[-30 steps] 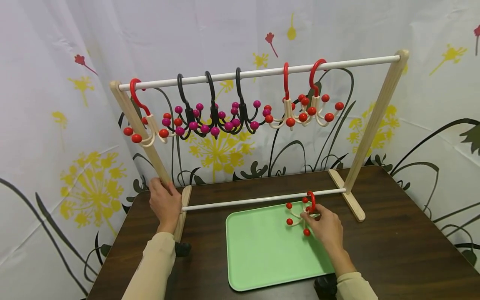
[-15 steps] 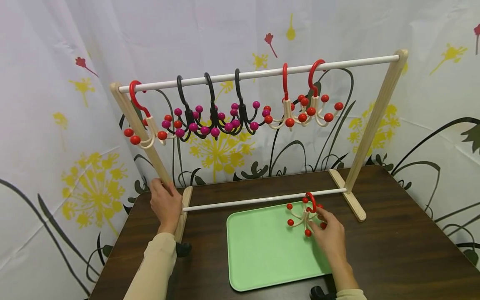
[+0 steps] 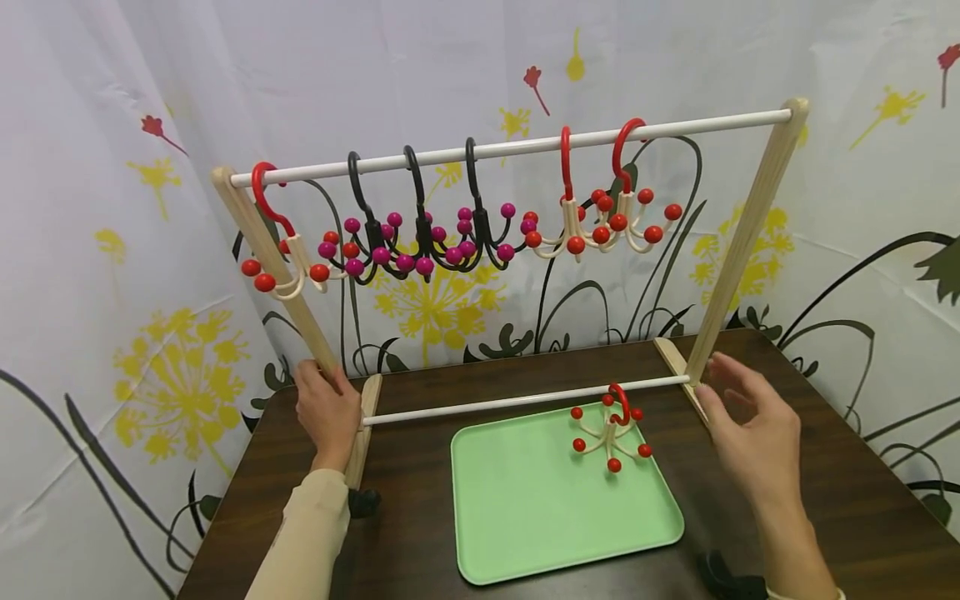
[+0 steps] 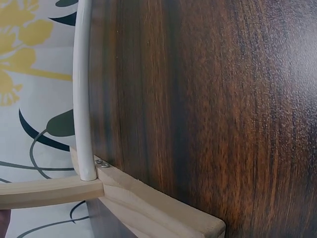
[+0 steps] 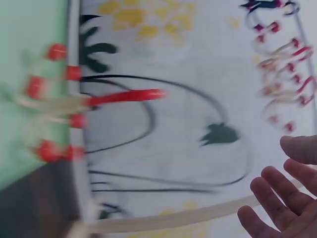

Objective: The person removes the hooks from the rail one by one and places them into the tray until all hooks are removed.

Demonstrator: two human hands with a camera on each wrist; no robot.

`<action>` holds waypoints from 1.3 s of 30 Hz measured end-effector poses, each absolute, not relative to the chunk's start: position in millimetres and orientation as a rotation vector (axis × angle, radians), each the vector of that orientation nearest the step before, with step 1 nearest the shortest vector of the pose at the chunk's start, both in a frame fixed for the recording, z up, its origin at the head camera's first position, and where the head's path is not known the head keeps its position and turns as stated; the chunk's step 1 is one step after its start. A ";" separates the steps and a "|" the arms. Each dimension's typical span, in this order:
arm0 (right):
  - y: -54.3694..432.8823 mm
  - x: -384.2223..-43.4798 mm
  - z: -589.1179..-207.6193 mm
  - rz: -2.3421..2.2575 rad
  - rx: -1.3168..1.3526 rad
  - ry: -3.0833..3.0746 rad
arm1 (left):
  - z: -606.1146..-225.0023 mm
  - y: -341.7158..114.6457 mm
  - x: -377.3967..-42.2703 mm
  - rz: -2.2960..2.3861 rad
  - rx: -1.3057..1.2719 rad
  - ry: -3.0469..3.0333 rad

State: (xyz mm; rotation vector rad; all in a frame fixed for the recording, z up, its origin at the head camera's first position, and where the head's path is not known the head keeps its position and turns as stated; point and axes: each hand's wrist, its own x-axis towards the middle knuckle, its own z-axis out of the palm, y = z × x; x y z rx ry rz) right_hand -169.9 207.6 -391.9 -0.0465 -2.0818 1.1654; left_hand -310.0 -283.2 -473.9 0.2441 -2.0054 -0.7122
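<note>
In the head view my left hand (image 3: 330, 417) grips the left wooden post (image 3: 303, 321) of a garment rack near its base; the left wrist view shows that post meeting the white lower bar (image 4: 82, 89). My right hand (image 3: 756, 433) is off to the right, fingers apart and holding nothing, close to the foot of the right post (image 3: 750, 237). A cream multi-arm hanger (image 3: 610, 432) with red balls and a red hook stands on the green tray (image 3: 525, 508), hook upward. It appears blurred in the right wrist view, with the open fingers (image 5: 277, 191) at lower right.
From the white top rail (image 3: 517, 149) hang black hangers (image 3: 424, 225) with magenta balls and several cream hangers (image 3: 570, 218) with red hooks. The tray lies on a dark wooden table (image 3: 810, 433). A patterned curtain (image 3: 435, 67) hangs behind.
My right hand has let go of the red-hooked hanger on the tray and moved right, beside the right post. My left hand stays on the left post.
</note>
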 end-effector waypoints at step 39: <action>190.1 -323.7 -211.8 0.890 0.295 -2.586 | -472.4 -284.4 -310.5 -0.702 0.237 -2.027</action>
